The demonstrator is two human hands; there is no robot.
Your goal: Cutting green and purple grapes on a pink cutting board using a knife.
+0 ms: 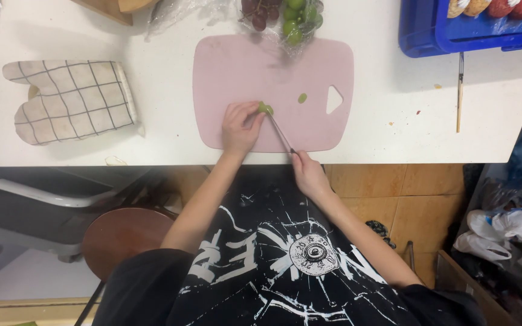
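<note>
A pink cutting board (pixel 237 66) lies on the white counter. My left hand (pixel 240 127) pinches a green grape (pixel 266 108) against the board near its front edge. My right hand (pixel 309 174) grips the handle of a small knife (pixel 280 133), whose blade slants up to the grape and touches it. A cut piece of green grape (pixel 302 97) rests on the board a little to the right. At the board's far edge sits a clear bag of green grapes (pixel 297 18) and red grapes (pixel 260 13).
A checked oven mitt (pixel 70 99) lies on the counter at left. A blue crate (pixel 472 27) stands at the back right, with a thin wooden stick (pixel 459 90) in front of it. A round brown stool (pixel 125 235) is below the counter; plastic bags (pixel 502 232) lie at lower right.
</note>
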